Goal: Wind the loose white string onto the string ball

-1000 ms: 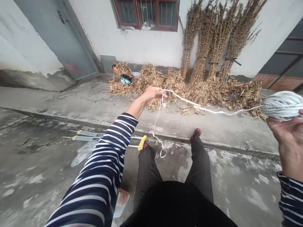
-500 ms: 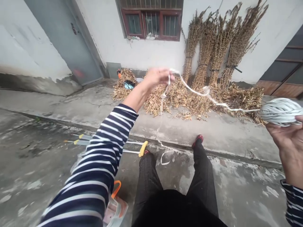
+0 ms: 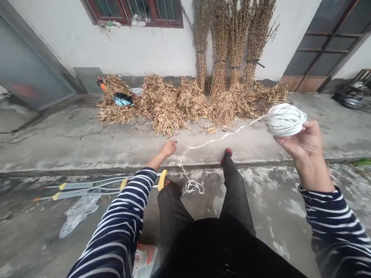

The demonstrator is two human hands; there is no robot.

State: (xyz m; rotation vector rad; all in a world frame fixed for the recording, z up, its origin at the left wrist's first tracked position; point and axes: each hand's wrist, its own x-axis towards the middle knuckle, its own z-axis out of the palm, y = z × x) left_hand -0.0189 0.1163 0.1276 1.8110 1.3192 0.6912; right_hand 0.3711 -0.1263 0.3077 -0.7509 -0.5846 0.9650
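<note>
A ball of white cord [image 3: 285,119] rests in my right hand [image 3: 307,144], its fingers wrapped round the underside and right side. From the ball, a white cord strand [image 3: 227,135] runs down to the left and blurs near my left hand. My left hand [image 3: 169,148] is low over the concrete ledge with its fingers pressed together; whether anything is between them is too small to tell. A visible gap lies between the fingertips and the blurred strand. Loops of the cord [image 3: 194,186] lie on the ground between my feet.
Piles of dry leafy stalks [image 3: 165,104] lie along the white wall, with tied upright bundles [image 3: 220,50] behind them. Crutches [image 3: 95,187] and a clear plastic sheet [image 3: 79,212] are on the ground at left. A bag [image 3: 145,258] stands by my left leg. The ledge edge crosses near my feet.
My left hand has dropped lower and away from the cord strand it held. The view has turned right, so my right hand and the ball show more fully. More cord lies looped on the ground.
</note>
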